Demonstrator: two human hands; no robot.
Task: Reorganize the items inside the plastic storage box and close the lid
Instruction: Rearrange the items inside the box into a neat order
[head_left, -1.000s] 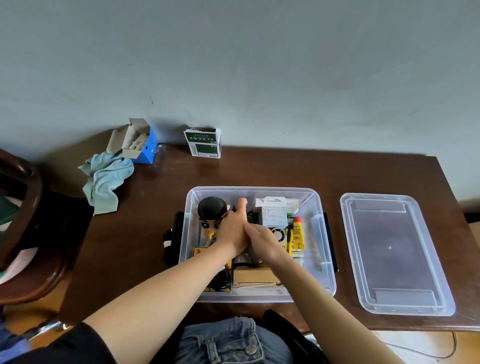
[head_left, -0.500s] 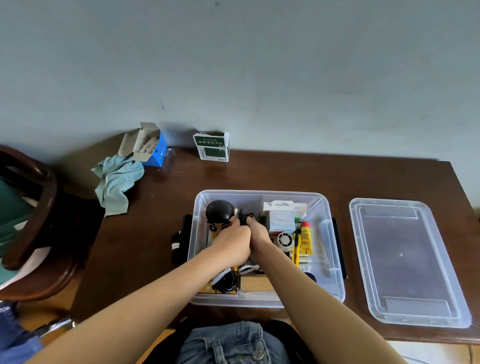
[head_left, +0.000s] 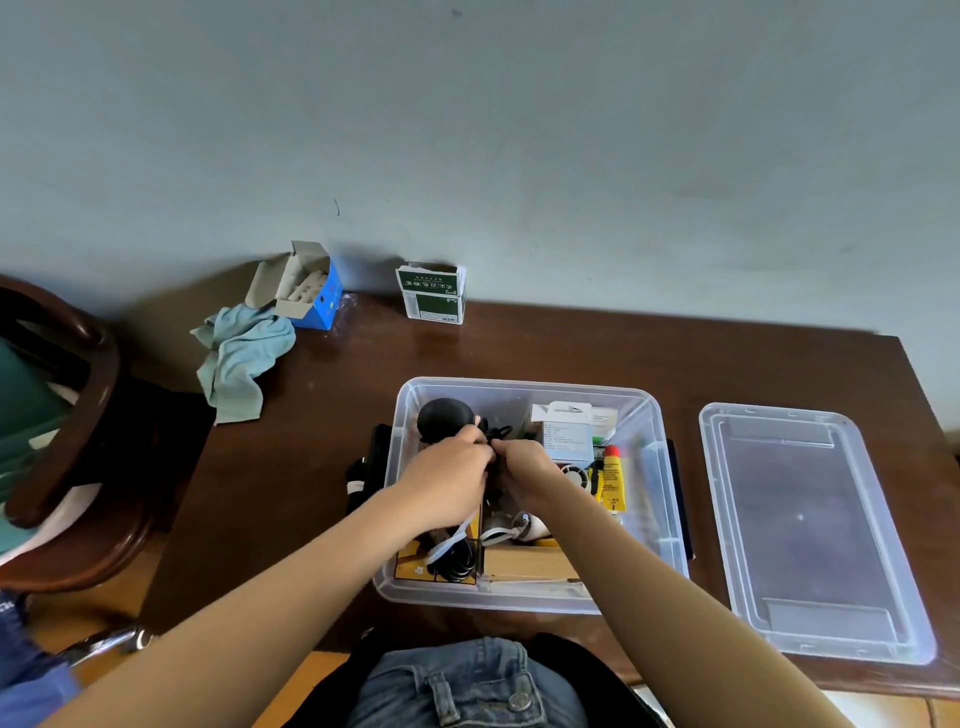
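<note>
My arms are bare to past the elbow, with no watch, ring or band on either wrist. I wear blue denim jeans (head_left: 467, 686) with a belt loop, a metal button and stitched seams, and a dark top (head_left: 582, 660) over the waistband.

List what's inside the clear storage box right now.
Inside the storage box: black-headed figurine, white carton, yellow tube, wooden box, black cord pinched by left hand and right hand. Hands cover the middle.
</note>
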